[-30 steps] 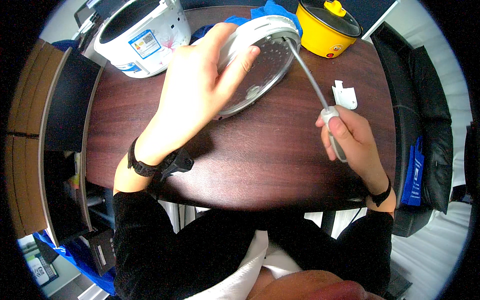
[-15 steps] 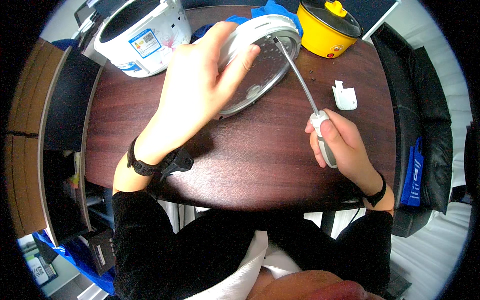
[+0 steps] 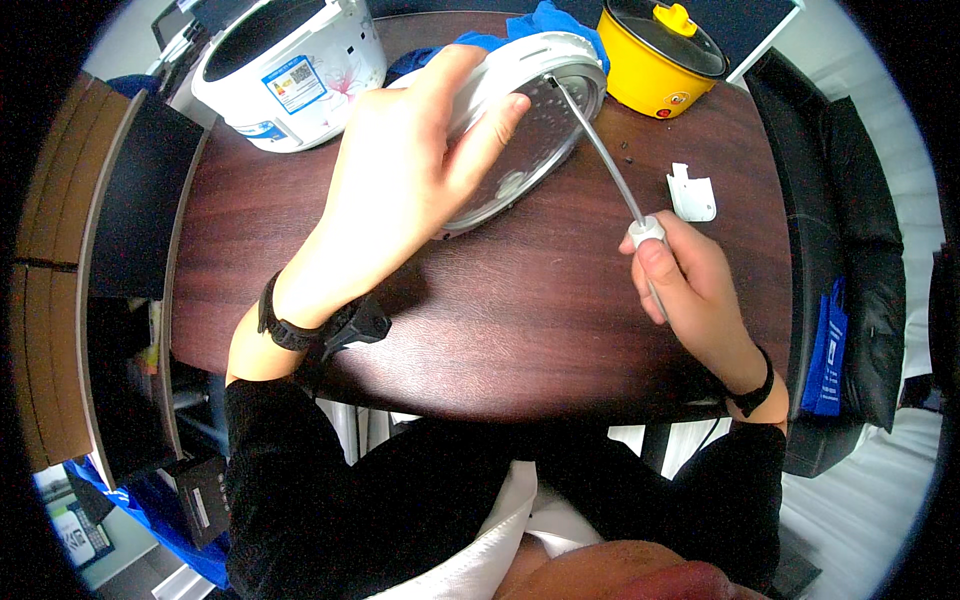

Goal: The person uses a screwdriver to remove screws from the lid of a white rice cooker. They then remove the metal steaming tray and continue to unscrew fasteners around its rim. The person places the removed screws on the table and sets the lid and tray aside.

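My left hand (image 3: 405, 165) grips a round white rice cooker lid (image 3: 528, 150), thumb on its metal inner face and fingers over the outer rim. The lid stands tilted on its edge, its inner side turned toward the right. In my right hand (image 3: 690, 285) is a screwdriver (image 3: 605, 160) with a pale handle and long metal shaft. Its tip meets the upper rim of the lid's inner face; whether a screw sits there is too small to tell. A small white plastic piece (image 3: 692, 195) lies on the table right of the shaft.
The white rice cooker body (image 3: 345, 85) stands open at the back left. A yellow pot (image 3: 645, 90) with a dark lid is at the back right. Blue cloth (image 3: 545, 20) lies behind the lid. Tiny dark bits (image 3: 627, 159) rest on the brown table (image 3: 500, 320).
My right hand has shifted slightly, and the screwdriver handle has turned within its fingers. The tip stays at the lid's rim. My left hand and the lid have barely moved.
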The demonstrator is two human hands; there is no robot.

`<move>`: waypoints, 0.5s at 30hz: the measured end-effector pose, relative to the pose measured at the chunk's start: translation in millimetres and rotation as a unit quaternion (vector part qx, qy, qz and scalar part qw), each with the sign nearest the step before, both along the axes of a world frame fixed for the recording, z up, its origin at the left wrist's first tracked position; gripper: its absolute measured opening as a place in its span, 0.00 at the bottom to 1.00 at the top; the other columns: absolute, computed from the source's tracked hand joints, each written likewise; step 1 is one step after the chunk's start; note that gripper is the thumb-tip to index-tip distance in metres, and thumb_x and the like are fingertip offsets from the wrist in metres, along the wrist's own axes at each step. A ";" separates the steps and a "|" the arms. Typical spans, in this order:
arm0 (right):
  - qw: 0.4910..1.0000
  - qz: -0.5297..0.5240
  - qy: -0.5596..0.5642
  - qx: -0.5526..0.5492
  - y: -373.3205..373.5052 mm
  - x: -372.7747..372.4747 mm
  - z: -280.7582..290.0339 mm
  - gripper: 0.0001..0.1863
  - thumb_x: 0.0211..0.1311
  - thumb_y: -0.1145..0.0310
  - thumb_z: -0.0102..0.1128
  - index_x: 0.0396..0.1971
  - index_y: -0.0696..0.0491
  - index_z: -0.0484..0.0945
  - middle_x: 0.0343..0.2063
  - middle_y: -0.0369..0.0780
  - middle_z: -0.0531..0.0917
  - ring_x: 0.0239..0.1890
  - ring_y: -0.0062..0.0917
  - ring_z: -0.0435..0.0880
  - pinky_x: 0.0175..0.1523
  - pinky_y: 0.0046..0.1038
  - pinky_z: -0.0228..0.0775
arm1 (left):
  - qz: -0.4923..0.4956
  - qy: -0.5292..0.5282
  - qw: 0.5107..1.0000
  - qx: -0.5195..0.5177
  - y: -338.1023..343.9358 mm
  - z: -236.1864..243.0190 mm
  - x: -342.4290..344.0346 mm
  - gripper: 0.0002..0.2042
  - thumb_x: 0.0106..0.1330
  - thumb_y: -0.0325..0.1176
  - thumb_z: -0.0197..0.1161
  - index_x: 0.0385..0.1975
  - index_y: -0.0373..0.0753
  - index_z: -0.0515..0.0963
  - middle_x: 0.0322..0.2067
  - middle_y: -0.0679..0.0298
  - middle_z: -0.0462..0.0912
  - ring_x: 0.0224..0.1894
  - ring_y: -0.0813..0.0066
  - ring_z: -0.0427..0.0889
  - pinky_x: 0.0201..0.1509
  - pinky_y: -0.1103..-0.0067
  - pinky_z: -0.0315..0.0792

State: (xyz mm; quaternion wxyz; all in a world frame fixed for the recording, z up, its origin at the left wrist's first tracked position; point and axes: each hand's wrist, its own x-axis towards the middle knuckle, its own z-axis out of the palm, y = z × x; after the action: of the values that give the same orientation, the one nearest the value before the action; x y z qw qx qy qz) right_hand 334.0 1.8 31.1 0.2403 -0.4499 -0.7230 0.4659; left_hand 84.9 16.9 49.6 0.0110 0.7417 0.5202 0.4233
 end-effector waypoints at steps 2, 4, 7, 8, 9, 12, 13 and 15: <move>0.975 -0.033 -0.076 0.205 4.7 1.2 4.8 0.09 0.59 0.63 0.54 0.30 0.55 0.73 0.15 0.38 0.73 0.16 0.27 0.72 0.24 0.26 0.64 | 0.006 0.011 1.000 -0.003 -1.2 1.1 -0.1 0.15 0.59 0.39 0.62 0.39 0.35 0.74 0.20 0.57 0.78 0.20 0.73 0.77 0.23 0.79 0.68; 0.905 -0.099 -0.133 0.391 10.7 4.3 6.0 0.12 0.50 0.63 0.63 0.32 0.52 0.77 0.20 0.40 0.77 0.21 0.33 0.76 0.27 0.28 0.67 | 0.011 0.021 1.000 0.000 1.5 -0.3 -2.4 0.15 0.59 0.39 0.62 0.39 0.35 0.74 0.20 0.56 0.78 0.19 0.72 0.77 0.23 0.79 0.67; 0.811 -0.120 -0.279 0.501 14.8 9.0 32.0 0.15 0.45 0.64 0.67 0.34 0.51 0.78 0.27 0.40 0.78 0.28 0.32 0.79 0.31 0.26 0.69 | -0.017 0.028 0.999 0.029 1.3 -0.2 -2.2 0.15 0.59 0.38 0.61 0.37 0.34 0.72 0.17 0.52 0.76 0.18 0.62 0.78 0.22 0.74 0.69; 0.789 -0.115 -0.281 0.534 19.4 14.1 36.1 0.16 0.44 0.65 0.67 0.35 0.51 0.78 0.28 0.40 0.78 0.28 0.32 0.79 0.31 0.26 0.69 | -0.032 0.028 0.998 0.043 0.5 0.6 -2.0 0.15 0.59 0.38 0.61 0.37 0.33 0.71 0.15 0.50 0.75 0.17 0.57 0.78 0.21 0.72 0.70; 0.766 -0.112 -0.287 0.564 21.0 18.3 36.5 0.16 0.43 0.65 0.67 0.36 0.50 0.78 0.29 0.40 0.78 0.29 0.32 0.79 0.31 0.26 0.69 | -0.029 0.031 0.998 0.049 0.7 -0.6 -0.5 0.15 0.59 0.38 0.61 0.37 0.33 0.71 0.15 0.50 0.75 0.17 0.57 0.78 0.21 0.72 0.70; 0.830 -0.122 -0.163 0.519 18.1 18.1 27.8 0.16 0.45 0.68 0.67 0.37 0.52 0.78 0.25 0.40 0.78 0.24 0.29 0.77 0.30 0.25 0.68 | -0.009 0.027 0.999 0.034 0.2 -2.2 1.6 0.15 0.59 0.39 0.61 0.38 0.34 0.72 0.17 0.53 0.76 0.19 0.63 0.78 0.22 0.75 0.69; 0.876 -0.114 -0.134 0.449 16.2 19.0 23.6 0.15 0.48 0.68 0.66 0.37 0.54 0.77 0.23 0.39 0.77 0.22 0.27 0.75 0.28 0.23 0.67 | 0.005 0.018 1.000 0.006 -0.7 -0.7 0.3 0.15 0.60 0.39 0.61 0.38 0.34 0.73 0.19 0.55 0.78 0.20 0.68 0.78 0.23 0.77 0.68; 0.951 -0.087 -0.071 0.288 11.1 20.1 18.4 0.12 0.53 0.67 0.61 0.36 0.56 0.77 0.20 0.37 0.76 0.19 0.21 0.73 0.26 0.20 0.65 | 0.018 0.013 1.000 -0.006 1.3 -1.7 -4.2 0.15 0.60 0.39 0.61 0.39 0.35 0.74 0.21 0.58 0.79 0.21 0.75 0.79 0.24 0.80 0.68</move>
State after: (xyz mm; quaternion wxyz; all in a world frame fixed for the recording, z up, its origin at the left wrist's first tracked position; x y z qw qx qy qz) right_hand 354.1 12.9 49.5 0.3468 -0.4546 -0.8000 0.1821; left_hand 80.7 18.2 47.9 0.0011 0.7376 0.5364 0.4101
